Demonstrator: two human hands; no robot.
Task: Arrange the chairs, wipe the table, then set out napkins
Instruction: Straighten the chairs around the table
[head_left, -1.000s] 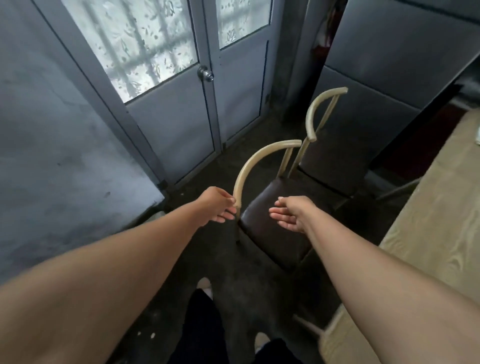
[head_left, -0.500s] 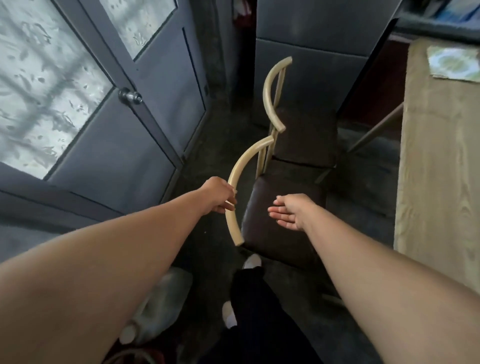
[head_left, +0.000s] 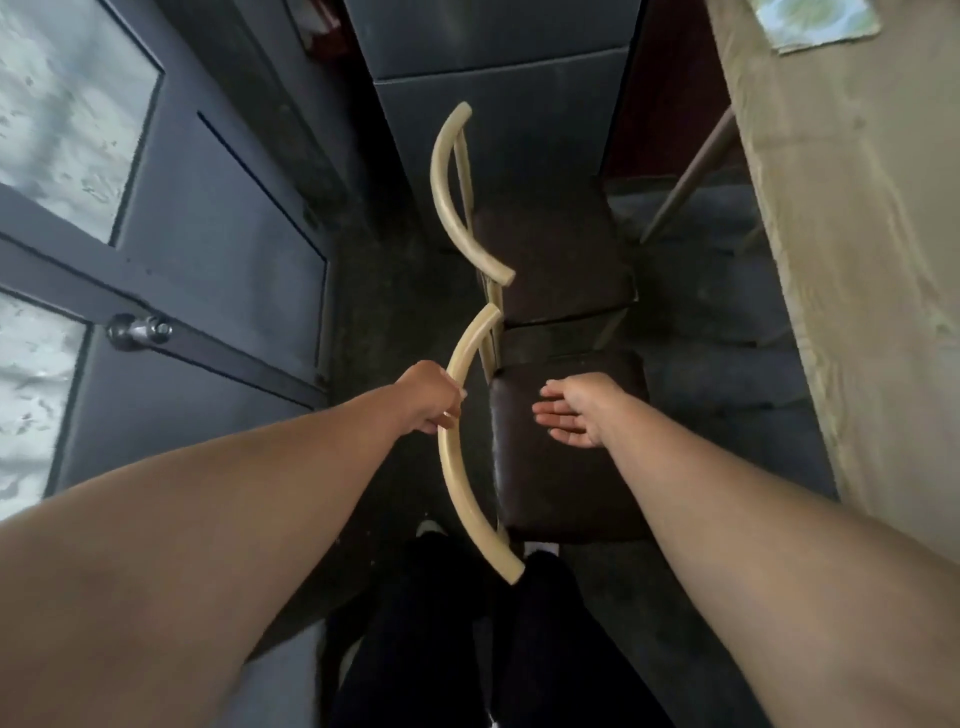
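Observation:
Two chairs with curved cream backrests and dark brown seats stand in a row beside the wooden table (head_left: 852, 218). My left hand (head_left: 431, 397) grips the backrest rail of the near chair (head_left: 561, 467) at about its middle. Over that chair's seat my right hand (head_left: 574, 413) hovers with straight fingers, holding nothing. The far chair (head_left: 550, 254) stands just beyond, its seat close to the near one's. A patterned cloth or napkin (head_left: 815, 21) lies on the table's far end.
A grey door with frosted glass and a round knob (head_left: 137, 330) is at my left. A grey cabinet (head_left: 493, 62) stands behind the far chair. A table leg (head_left: 685, 176) slants down at the right. My dark trousers and feet are below.
My view has swung right and downward, and I have stepped closer to the near chair. My left hand went from reaching for the backrest rail to gripping it. My right hand stayed above the seat.

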